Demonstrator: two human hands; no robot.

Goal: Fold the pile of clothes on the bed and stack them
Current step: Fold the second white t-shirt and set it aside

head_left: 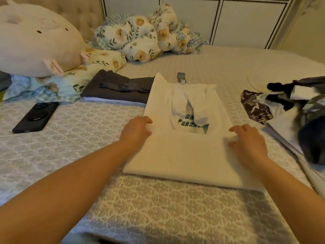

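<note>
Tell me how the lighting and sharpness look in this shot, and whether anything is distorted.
Head view: warm, dim yellowish light; wide-angle bending curves the white panelled wall; soft shadow falls on the grey patterned bedspread nearest the camera; the white printed t-shirt looks slightly soft.

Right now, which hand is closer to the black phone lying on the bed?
The left hand. It grips the white shirt's left edge, with the black phone farther out on its left. The right hand grips the opposite edge, farther away.
</note>
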